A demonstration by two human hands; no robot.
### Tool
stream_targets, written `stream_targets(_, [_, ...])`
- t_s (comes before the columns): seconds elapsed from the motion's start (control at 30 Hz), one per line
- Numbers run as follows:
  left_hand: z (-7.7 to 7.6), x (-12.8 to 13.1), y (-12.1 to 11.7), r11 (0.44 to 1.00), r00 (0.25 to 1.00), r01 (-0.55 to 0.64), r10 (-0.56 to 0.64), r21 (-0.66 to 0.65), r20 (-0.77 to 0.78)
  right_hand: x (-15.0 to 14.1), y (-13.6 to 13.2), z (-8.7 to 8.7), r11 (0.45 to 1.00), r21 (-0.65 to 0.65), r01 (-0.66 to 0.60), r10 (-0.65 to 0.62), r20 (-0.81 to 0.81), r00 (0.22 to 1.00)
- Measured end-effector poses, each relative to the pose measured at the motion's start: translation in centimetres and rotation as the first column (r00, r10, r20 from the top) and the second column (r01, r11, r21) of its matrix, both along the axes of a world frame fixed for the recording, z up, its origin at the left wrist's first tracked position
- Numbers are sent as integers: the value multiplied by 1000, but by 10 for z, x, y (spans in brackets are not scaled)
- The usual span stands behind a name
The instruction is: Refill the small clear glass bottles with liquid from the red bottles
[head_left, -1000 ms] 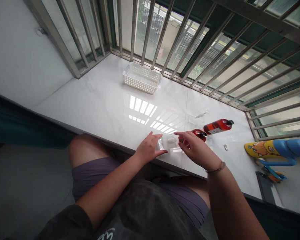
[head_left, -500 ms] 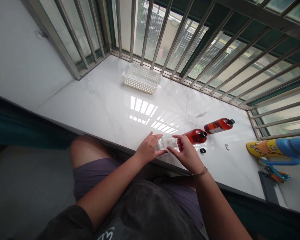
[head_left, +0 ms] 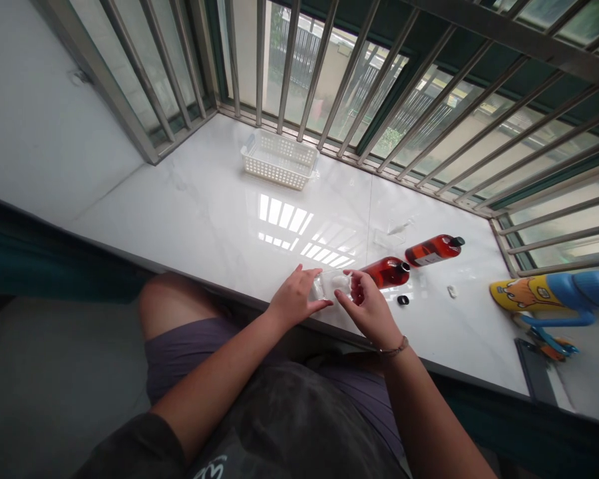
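A small clear plastic box (head_left: 332, 285) with something white inside sits at the sill's front edge, between my two hands. My left hand (head_left: 296, 299) grips its left end, and my right hand (head_left: 367, 307) holds its right end between thumb and fingers. Just beyond my right hand, an amber bottle (head_left: 387, 272) lies on its side. A second amber bottle (head_left: 433, 251) lies further right, and a small black cap (head_left: 403, 300) rests near the first bottle's neck.
The white marble sill (head_left: 204, 206) runs along metal window bars (head_left: 379, 73). A white plastic basket (head_left: 278, 159) stands against the bars. A flat clear piece (head_left: 389, 234) and a small white item (head_left: 452, 291) lie on the sill. A yellow-and-blue toy (head_left: 544, 296) lies at the right.
My right hand has moved left and toward me onto the box's right end, uncovering the nearer bottle and black cap. The view has shifted slightly.
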State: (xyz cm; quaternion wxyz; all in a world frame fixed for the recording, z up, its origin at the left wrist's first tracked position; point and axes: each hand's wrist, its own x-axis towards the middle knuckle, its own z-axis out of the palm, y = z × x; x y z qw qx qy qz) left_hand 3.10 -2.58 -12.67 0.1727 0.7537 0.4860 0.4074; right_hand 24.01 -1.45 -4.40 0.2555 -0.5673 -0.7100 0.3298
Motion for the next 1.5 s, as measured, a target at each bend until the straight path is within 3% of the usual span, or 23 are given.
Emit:
stream_targets(0.27, [0, 0, 0, 1000, 1000, -5, 5, -12, 2, -3, 2, 2, 999, 29, -14, 15, -23, 1000])
stream_targets(0.53, [1, 0, 0, 1000, 1000, -8, 8, -16, -5, -7, -1, -15, 990, 86, 113, -114, 13, 993])
stream_targets(0.63, [1, -1, -1, 1000, 1000, -16, 15, -18, -11, -6, -7, -7, 973, 173, 150, -161, 49, 986])
stream_targets(0.7, [1, -1, -1, 1000, 1000, -16, 16, -13, -15, -4, -8, 7, 946, 312, 92, -135, 119, 984])
stream_targets(0.8, [1, -1, -1, 1000, 1000, -26, 26, 1, -16, -1, 0, 34, 889, 415, -195, 52, 331, 942])
stream_targets(0.9, [0, -1, -1, 999, 999, -44, 44, 1, -18, -2, 17, 51, 844, 274, -461, 279, 509, 814])
stream_targets(0.97, [-1, 0, 0, 999, 999, -36, 36, -1, -19, -4, 29, 54, 825, 168, -539, 361, 578, 732])
stream_targets(1.07, [-3, 0, 1, 1000, 1000, -17, 17, 5, -14, -9, 40, 54, 809, 91, -581, 390, 658, 645])
stream_targets(1.17, [-4, 0, 1, 1000, 1000, -13, 13, 15, -7, -14, 44, 54, 803, 57, -594, 398, 690, 605])
stream_targets(1.5, [-4, 0, 0, 1000, 1000, -21, 21, 21, -17, -17, 46, 63, 811, 32, -585, 396, 706, 587])
